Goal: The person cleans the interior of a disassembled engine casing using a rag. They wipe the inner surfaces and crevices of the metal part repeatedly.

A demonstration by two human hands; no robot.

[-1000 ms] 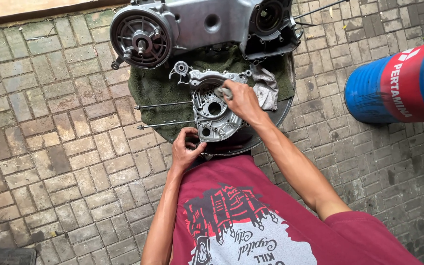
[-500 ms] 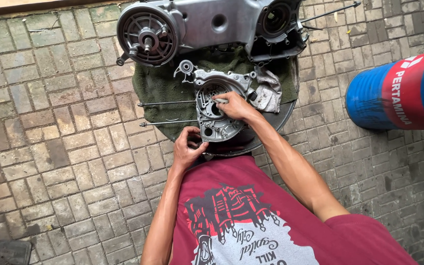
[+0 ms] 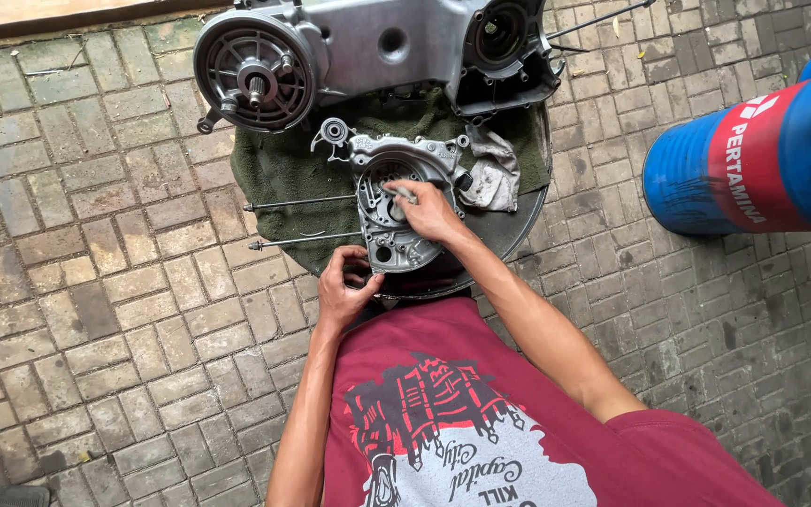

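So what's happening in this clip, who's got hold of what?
A person in a maroon printed shirt bends over a small grey engine cover lying on a green cloth over a round dark tray. The left hand grips the cover's near edge; the right hand presses a small pale object into its round opening. A larger engine casing lies beyond, two long studs and a rag beside, a blue drum at right.
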